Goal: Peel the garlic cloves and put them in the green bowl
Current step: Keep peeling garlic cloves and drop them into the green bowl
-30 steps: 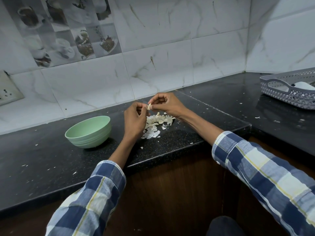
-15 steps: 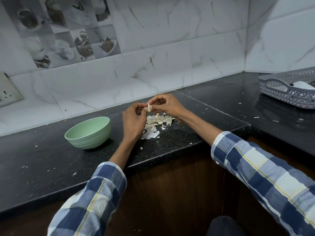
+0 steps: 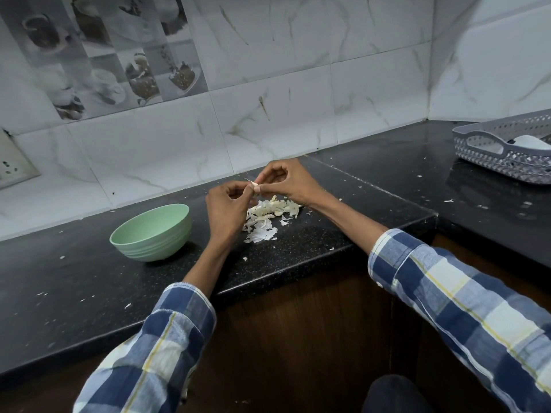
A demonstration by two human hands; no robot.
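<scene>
Above a black kitchen counter (image 3: pixel 298 242), the left hand (image 3: pixel 226 208) and right hand (image 3: pixel 286 181) pinch one garlic clove (image 3: pixel 254 183) between their fingertips, directly over a pile of peels (image 3: pixel 267 216). The green bowl (image 3: pixel 151 232) sits just left of the left hand.

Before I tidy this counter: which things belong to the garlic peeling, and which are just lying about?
Job:
garlic clove, pinched by left hand and right hand
green bowl
heap of garlic and skins

Lying about:
grey basket
wall socket
</scene>
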